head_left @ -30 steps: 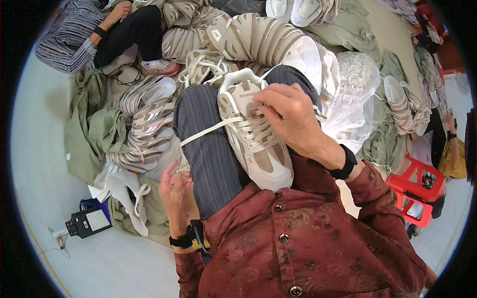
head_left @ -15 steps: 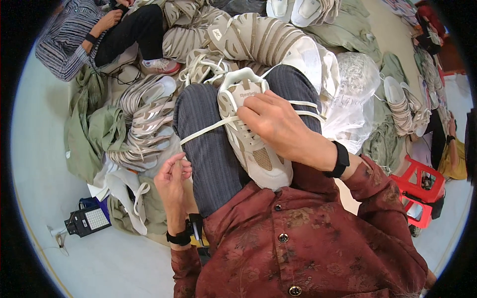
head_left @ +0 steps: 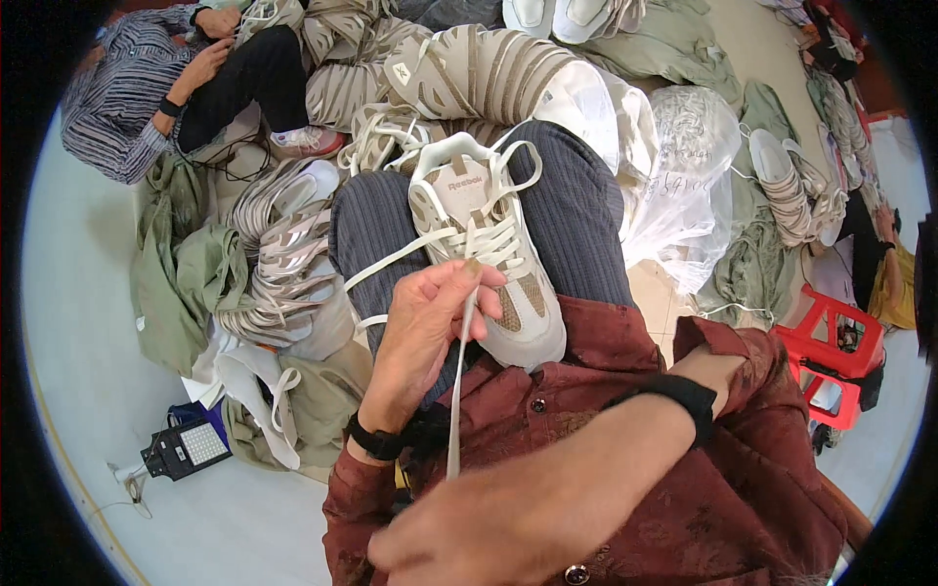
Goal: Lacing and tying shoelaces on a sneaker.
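A beige and white sneaker [head_left: 532, 327] lies between my knees, its toe toward me. Its pale shoelace [head_left: 496, 242] crosses the tongue through the eyelets, with one loop standing at the upper right and a loose end over my left thigh. My left hand [head_left: 430, 317] is closed, thumb and fingertips pinching the lace above the toe. From there a length of lace stretches straight down toward me and passes behind my right hand [head_left: 469, 532]. That hand, blurred by motion, is low before my shirt and looks closed on the lace; its fingertips are mostly hidden.
Stacked beige shoe uppers [head_left: 489, 73] lie beyond my knees, and more [head_left: 288, 264] at the left. A clear plastic bag [head_left: 684, 195] sits right of my knee. A red stool [head_left: 831, 342] stands at right. Another person [head_left: 137, 88] sits at upper left. A lamp-like device [head_left: 191, 444] lies lower left.
My right hand has left the shoe's eyelets and swung down toward me, drawing out lace. The left hand has moved from beside my knee onto the shoe and now pinches the lace.
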Tool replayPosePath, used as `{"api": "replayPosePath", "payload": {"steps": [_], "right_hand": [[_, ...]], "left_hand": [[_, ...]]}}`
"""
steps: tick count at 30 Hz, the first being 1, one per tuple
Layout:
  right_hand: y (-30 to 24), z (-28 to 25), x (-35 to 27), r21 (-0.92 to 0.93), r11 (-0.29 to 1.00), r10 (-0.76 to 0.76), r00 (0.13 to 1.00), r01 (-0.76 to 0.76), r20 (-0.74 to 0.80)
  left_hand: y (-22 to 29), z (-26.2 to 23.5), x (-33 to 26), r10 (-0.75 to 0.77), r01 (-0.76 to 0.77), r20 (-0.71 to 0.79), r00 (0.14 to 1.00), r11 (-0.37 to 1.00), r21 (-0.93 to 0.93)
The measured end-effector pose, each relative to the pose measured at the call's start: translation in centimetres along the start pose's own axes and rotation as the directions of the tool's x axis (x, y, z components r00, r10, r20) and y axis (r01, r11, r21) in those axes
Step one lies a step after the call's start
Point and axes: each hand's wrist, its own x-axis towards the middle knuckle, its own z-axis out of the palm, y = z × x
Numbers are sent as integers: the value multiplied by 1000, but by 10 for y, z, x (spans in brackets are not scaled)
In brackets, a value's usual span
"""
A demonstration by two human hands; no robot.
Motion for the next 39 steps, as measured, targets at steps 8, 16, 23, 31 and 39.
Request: {"api": "replayPosePath", "payload": {"steps": [8, 16, 23, 31, 39], "right_hand": [[30, -40, -139, -85, 726, 113, 240, -683, -964], [27, -70, -176, 439, 831, 471, 15, -342, -882], [43, -86, -162, 204, 871, 305, 166, -447, -938], [52, -109, -146, -376, 651, 0, 495, -660, -869], [59, -115, -143, -439, 676, 9, 602, -592, -798]], "left_hand": [[5, -9, -15, 180, -176, -148, 973, 984, 41], [45, -65, -67, 505, -572, -356, 786, 812, -111], [35, -85, -81, 528, -647, -413, 742, 725, -236], [23, -90, -78, 495, -639, -457, 739, 731, -239], [19, -92, -78, 471, -635, -477, 742, 721, -277]]}}
